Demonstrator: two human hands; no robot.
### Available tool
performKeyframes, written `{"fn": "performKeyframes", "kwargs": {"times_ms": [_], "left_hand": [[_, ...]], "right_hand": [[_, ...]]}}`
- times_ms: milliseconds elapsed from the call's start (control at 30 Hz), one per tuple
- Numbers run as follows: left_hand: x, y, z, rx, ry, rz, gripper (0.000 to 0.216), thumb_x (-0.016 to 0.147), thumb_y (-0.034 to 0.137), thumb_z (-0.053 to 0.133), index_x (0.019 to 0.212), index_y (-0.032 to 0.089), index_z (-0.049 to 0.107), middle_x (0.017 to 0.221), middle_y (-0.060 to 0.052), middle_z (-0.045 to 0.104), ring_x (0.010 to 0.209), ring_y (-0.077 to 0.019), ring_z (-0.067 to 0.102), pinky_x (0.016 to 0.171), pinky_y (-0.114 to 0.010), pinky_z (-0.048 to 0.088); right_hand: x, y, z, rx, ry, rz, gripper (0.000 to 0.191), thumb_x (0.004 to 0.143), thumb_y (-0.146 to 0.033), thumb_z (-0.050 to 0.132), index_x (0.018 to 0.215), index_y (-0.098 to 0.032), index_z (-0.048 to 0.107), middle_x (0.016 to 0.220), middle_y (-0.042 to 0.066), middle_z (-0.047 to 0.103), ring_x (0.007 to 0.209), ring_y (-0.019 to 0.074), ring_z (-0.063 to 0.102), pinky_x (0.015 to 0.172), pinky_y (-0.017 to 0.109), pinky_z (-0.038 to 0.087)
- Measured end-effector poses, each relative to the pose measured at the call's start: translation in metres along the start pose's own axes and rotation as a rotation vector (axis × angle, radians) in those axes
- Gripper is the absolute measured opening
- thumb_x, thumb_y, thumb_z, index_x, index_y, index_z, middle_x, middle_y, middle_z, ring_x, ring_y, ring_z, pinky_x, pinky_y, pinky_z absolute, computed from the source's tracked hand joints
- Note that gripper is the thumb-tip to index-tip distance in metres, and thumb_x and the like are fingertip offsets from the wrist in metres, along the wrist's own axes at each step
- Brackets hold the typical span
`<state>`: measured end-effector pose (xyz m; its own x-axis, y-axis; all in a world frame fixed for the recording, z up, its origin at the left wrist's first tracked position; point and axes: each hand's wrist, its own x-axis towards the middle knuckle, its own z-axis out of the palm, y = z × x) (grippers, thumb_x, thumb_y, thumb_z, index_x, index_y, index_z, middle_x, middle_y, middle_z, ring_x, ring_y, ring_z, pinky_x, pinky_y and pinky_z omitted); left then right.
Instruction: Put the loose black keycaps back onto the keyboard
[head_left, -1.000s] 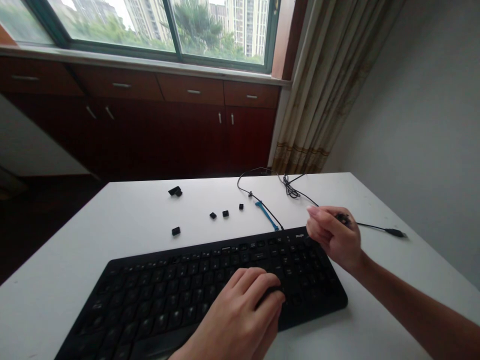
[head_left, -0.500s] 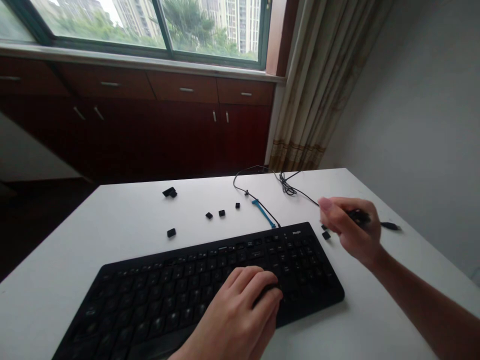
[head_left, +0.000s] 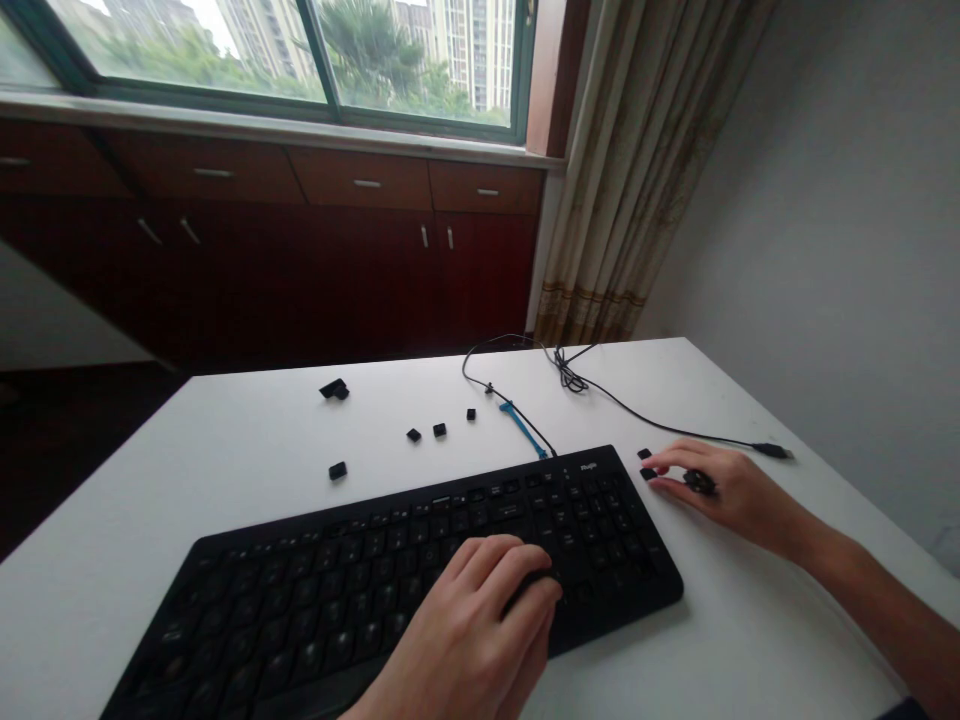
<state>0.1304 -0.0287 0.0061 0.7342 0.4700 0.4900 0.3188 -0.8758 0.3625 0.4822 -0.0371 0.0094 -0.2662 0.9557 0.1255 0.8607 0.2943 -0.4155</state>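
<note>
A black keyboard (head_left: 322, 590) lies across the near side of the white table (head_left: 225, 440). My left hand (head_left: 480, 620) rests on its right-middle keys with the fingers loosely bent and nothing in them. My right hand (head_left: 724, 488) lies low on the table just right of the keyboard. Its fingers are closed on a small black tool (head_left: 699, 482). Its fingertips touch or nearly touch one of two loose black keycaps (head_left: 648, 474) beside the keyboard's top right corner. The other keycap (head_left: 643, 453) sits just behind it.
More loose keycaps (head_left: 439, 430) and a larger black piece (head_left: 334, 389) lie behind the keyboard. With them are a blue strip (head_left: 521, 422) and the keyboard cable, ending in a USB plug (head_left: 772, 451). Dark red cabinets (head_left: 360, 250) and a curtain (head_left: 637, 170) stand beyond the table.
My right hand has moved right and come down from above the keyboard's top right corner to the table. Two keycaps now lie there. My left hand has stayed put.
</note>
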Motion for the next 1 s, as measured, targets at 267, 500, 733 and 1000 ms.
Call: {"fn": "performKeyframes", "kwargs": {"times_ms": [267, 500, 733, 1000], "left_hand": [[0.000, 0.000, 0.000, 0.005, 0.000, -0.002, 0.020, 0.087, 0.005, 0.057, 0.101, 0.016, 0.066, 0.102, -0.007, 0.068, 0.091, -0.0228, 0.061, 0.076, -0.039, 0.058], [-0.002, -0.001, 0.001, 0.017, -0.006, -0.003, 0.019, 0.088, 0.007, 0.058, 0.103, 0.017, 0.065, 0.104, -0.006, 0.069, 0.093, -0.0237, 0.062, 0.075, -0.039, 0.058], [-0.002, 0.000, 0.000, 0.020, -0.019, -0.004, 0.020, 0.088, 0.006, 0.058, 0.103, 0.017, 0.066, 0.103, -0.007, 0.069, 0.090, -0.0236, 0.062, 0.074, -0.039, 0.058], [-0.002, 0.000, -0.001, 0.020, -0.014, 0.000, 0.020, 0.088, 0.007, 0.058, 0.104, 0.016, 0.066, 0.105, -0.007, 0.069, 0.093, -0.0239, 0.063, 0.075, -0.040, 0.059]], "right_hand": [[0.012, -0.027, 0.004, 0.175, 0.136, 0.036, 0.023, 0.088, -0.036, 0.069, 0.108, -0.024, 0.071, 0.105, 0.007, 0.076, 0.097, 0.0237, 0.071, 0.089, 0.037, 0.057], [0.026, -0.032, 0.011, 0.290, 0.038, 0.025, 0.022, 0.088, -0.040, 0.070, 0.103, -0.024, 0.074, 0.105, 0.006, 0.073, 0.098, 0.0218, 0.068, 0.089, 0.034, 0.053], [0.033, -0.034, -0.001, 0.361, -0.125, 0.232, 0.030, 0.084, -0.050, 0.070, 0.100, -0.024, 0.075, 0.105, 0.005, 0.074, 0.097, 0.0232, 0.067, 0.088, 0.034, 0.050], [0.032, -0.034, -0.005, 0.360, -0.169, 0.339, 0.042, 0.085, -0.055, 0.067, 0.116, -0.027, 0.070, 0.106, 0.005, 0.074, 0.090, 0.0217, 0.067, 0.080, 0.033, 0.050]]}}
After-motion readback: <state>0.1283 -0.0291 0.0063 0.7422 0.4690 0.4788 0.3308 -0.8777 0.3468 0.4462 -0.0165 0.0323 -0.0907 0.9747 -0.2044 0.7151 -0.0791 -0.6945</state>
